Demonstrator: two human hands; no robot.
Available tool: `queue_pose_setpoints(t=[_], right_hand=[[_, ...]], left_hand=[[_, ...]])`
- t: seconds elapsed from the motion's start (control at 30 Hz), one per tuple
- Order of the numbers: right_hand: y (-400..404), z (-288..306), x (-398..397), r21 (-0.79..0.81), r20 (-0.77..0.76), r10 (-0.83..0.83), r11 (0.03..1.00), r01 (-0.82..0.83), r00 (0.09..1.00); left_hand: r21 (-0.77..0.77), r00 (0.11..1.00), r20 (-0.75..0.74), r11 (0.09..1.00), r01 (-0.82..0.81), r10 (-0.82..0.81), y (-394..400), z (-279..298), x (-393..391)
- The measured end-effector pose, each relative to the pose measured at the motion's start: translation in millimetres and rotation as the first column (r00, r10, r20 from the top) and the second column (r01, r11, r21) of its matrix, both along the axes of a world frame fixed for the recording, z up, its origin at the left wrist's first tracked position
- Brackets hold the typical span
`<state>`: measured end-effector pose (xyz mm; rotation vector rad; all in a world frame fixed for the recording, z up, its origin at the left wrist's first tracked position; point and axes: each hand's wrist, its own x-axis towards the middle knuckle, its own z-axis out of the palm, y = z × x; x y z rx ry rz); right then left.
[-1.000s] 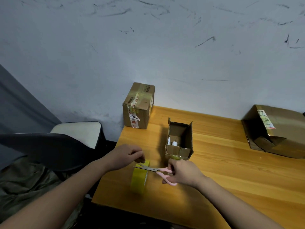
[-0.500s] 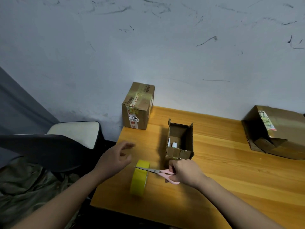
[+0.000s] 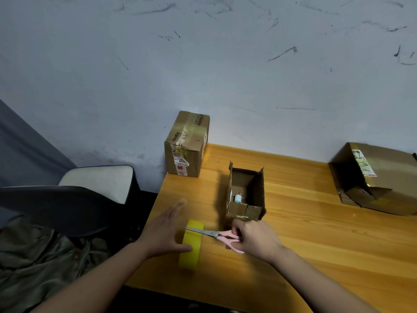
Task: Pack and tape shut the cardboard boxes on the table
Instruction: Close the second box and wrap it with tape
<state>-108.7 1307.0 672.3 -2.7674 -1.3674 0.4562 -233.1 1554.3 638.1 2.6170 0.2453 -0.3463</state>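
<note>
R hand [image 3: 255, 239] grips scissors [image 3: 216, 235] (blades over tape roll [image 3: 191, 243]); L hand [image 3: 164, 231] flat, probably touching roll.

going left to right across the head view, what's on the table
left hand → yellow tape roll → scissors held by the right hand → big cardboard box at the far right.

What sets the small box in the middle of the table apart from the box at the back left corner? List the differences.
The middle box stands open, its flaps up; the corner box is closed and taped across its top. A small white item shows inside the middle box; the corner box's contents are hidden. The corner box carries a printed label on its front; no label shows on the middle box. Both are brown cardboard and stand on the wooden table.
</note>
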Motion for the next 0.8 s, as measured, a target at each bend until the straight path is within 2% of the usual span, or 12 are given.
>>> queue_pose_setpoints(t=[0.07, 0.23, 0.33, 0.47, 0.63, 0.8], right_hand=[[0.2, -0.5, -4.6, -0.005, 0.025, -0.035, 0.999, 0.035, 0.999], [1.3, -4.0, -17.5, 0.097, -0.037, -0.258, 0.961, 0.261, 0.965], [-5.4, -15.6, -29.0, 0.024, -0.067, -0.288, 0.957, 0.29, 0.955], [-24.6, -41.4, -35.9, -0.078, -0.175, -0.488, 0.873, 0.482, 0.855], [-31.2, -70.8, -39.6, -0.188, -0.156, -0.52, 0.85, 0.492, 0.84], [-26.6, -80.4, -42.3, -0.187, -0.082, -0.438, 0.889, 0.418, 0.895]], left_hand=[[0.012, 1.0, -0.009, 1.0, 0.019, -0.019, -0.1, 1.2, -0.2], [0.013, 0.997, -0.054, 0.998, 0.058, -0.057, 0.8, -1.3, -4.5], [0.007, 0.998, -0.051, 1.0, 0.022, -0.022, -0.1, -0.6, -5.3], [0.009, 0.999, -0.044, 1.0, 0.022, -0.022, -2.2, 1.9, -5.3], [0.009, 0.997, -0.074, 1.0, 0.008, -0.008, -4.8, 3.6, -7.8], [-0.011, 0.996, -0.089, 1.0, -0.011, 0.009, -6.1, 5.6, -7.5]])
